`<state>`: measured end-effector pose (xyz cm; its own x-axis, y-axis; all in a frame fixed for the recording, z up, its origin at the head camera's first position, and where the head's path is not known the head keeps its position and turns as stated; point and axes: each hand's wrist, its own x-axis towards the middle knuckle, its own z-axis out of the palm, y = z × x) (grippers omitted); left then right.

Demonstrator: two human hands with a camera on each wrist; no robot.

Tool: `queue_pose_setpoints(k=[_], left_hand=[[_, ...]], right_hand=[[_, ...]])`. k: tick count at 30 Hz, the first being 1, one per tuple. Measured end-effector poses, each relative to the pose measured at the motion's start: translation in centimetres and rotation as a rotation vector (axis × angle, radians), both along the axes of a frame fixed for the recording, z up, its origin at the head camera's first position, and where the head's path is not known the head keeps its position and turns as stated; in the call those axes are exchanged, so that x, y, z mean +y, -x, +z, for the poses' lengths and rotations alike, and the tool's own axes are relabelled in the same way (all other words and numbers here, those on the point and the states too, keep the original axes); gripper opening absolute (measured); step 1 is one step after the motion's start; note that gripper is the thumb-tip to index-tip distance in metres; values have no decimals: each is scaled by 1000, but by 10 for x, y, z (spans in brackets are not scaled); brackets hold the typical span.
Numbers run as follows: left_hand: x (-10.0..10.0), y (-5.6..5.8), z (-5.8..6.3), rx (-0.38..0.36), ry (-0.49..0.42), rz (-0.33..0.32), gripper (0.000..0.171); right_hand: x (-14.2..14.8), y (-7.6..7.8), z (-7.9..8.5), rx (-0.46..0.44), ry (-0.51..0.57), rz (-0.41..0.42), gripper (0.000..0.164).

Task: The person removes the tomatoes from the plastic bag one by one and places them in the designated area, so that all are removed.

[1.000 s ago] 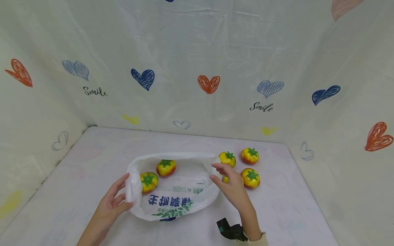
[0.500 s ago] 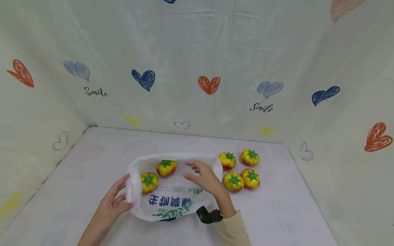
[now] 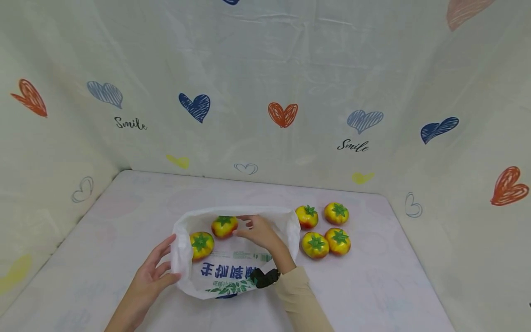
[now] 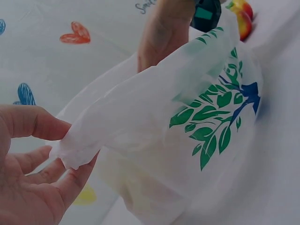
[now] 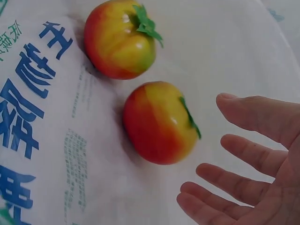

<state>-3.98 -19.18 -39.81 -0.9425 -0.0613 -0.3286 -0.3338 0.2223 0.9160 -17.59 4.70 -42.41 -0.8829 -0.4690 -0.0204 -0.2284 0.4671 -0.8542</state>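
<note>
A white plastic bag (image 3: 232, 272) printed with blue characters and green leaves lies on the table with its mouth open. Two yellow-red tomatoes (image 3: 201, 242) (image 3: 224, 226) sit inside it. My left hand (image 3: 159, 272) pinches the bag's left rim between thumb and fingers; the left wrist view shows the left hand (image 4: 61, 154) gripping the thin film. My right hand (image 3: 255, 230) reaches into the bag with its fingers spread. It is just beside the rear tomato (image 5: 159, 123), and a small gap shows between the tomato and the fingers (image 5: 243, 154).
Several more tomatoes (image 3: 315, 244) (image 3: 336, 212) stand in a cluster on the table (image 3: 373, 286), right of the bag. Cloth walls with heart prints (image 3: 282, 114) close the table in at the back and both sides.
My right hand has moved left from the bag's right rim into the bag, towards the rear tomato, uncovering one tomato of the right cluster. The left hand has kept its hold.
</note>
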Motion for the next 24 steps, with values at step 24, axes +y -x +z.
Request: queue_pose_setpoints(k=[24], left_hand=[[0,1,0,-14,-2,7,81]], right_hand=[[-48,11,-23,-93,0,-117,61]])
